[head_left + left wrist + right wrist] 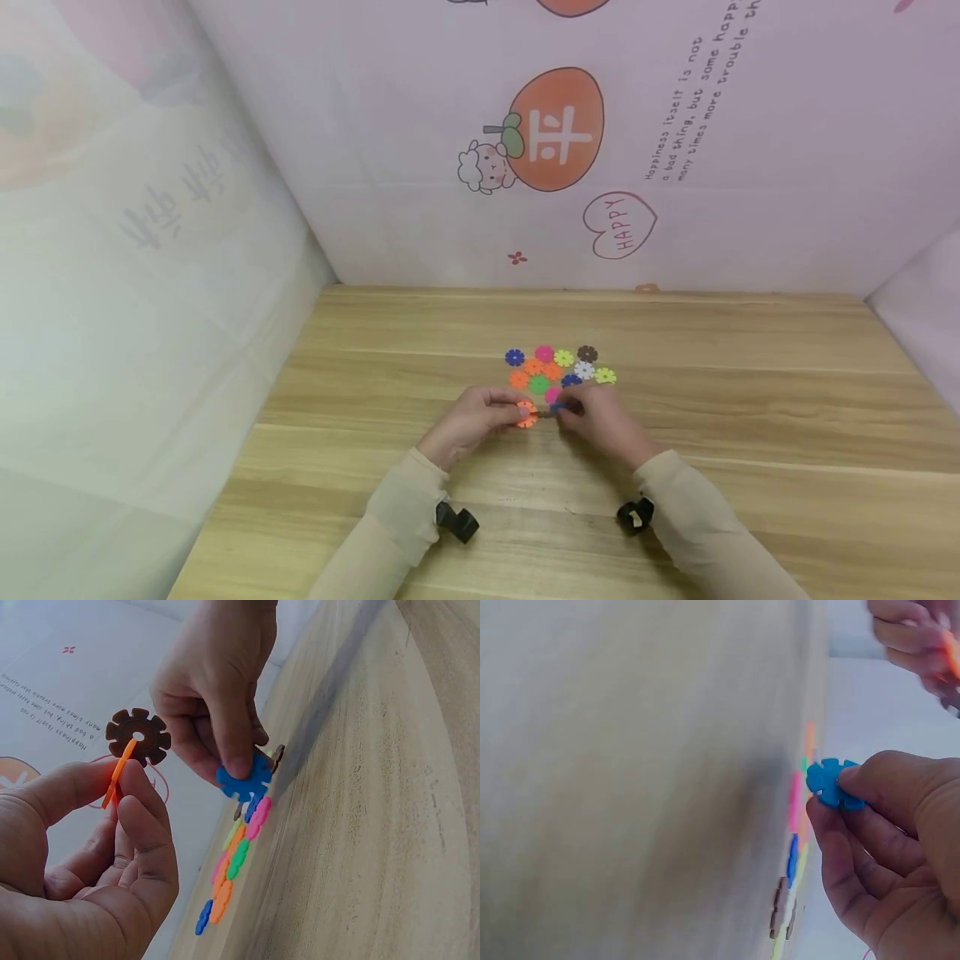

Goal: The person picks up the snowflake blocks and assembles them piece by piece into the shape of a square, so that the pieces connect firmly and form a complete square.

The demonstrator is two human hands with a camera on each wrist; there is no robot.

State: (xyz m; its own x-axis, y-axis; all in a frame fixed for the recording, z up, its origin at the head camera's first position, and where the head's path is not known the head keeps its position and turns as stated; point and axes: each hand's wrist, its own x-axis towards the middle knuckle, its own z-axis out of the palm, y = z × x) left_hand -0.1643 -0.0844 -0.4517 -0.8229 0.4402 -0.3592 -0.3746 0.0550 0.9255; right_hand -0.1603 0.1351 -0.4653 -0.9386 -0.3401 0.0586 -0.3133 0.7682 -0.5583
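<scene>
My left hand [471,419] pinches an orange notched plastic disc [527,419] between thumb and fingers. In the left wrist view a brown notched disc [145,738] is joined crosswise to the orange one at its notches. Opposite it, my right hand [606,423] pinches a light blue notched disc [826,781] between thumb and forefinger. The blue disc is apart from the joined pair, a short gap to its right. Both hands are raised over the table, at the near side of a group of loose discs.
On the wooden table [360,400] several flat notched discs lie close together beyond the hands, among them a green disc [539,384], a white disc [584,370], a dark blue disc [514,357] and a brown disc [587,354]. A printed cloth [420,167] hangs behind the table.
</scene>
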